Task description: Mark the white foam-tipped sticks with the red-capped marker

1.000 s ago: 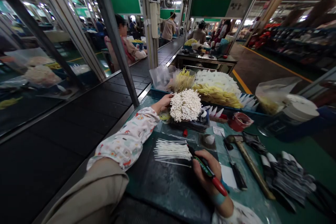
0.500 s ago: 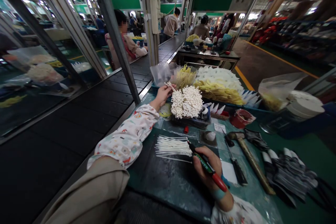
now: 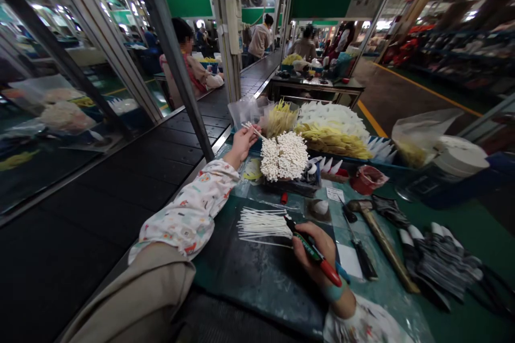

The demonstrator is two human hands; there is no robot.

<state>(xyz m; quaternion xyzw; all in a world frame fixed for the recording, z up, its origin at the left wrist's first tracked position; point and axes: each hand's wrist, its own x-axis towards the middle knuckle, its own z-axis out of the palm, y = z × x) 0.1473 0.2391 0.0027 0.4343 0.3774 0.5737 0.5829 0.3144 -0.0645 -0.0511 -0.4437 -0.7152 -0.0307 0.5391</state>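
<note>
My left hand (image 3: 243, 146) is closed on a few thin white sticks (image 3: 250, 127), just behind and left of a big upright bundle of white round-tipped sticks (image 3: 284, 155). My right hand (image 3: 319, 249) grips a black marker pen (image 3: 309, 250) with a red end. Its dark tip points at the right ends of a row of loose white sticks (image 3: 263, 223) lying side by side on a dark board (image 3: 249, 273). Whether the tip touches them I cannot tell. A small red cap (image 3: 284, 198) lies between the row and the bundle.
Behind the bundle are yellow strips (image 3: 333, 142) and white pieces (image 3: 333, 117). To the right lie a hammer (image 3: 382, 241), a black-handled tool (image 3: 364, 260), striped gloves (image 3: 438, 257) and a red pot (image 3: 367, 178). A dark conveyor (image 3: 161, 166) runs along the left; people sit farther off.
My left hand has shifted slightly left, away from the bundle, with the sticks in its fingers. My right hand still holds the marker by the row. The whole view has shifted a little.
</note>
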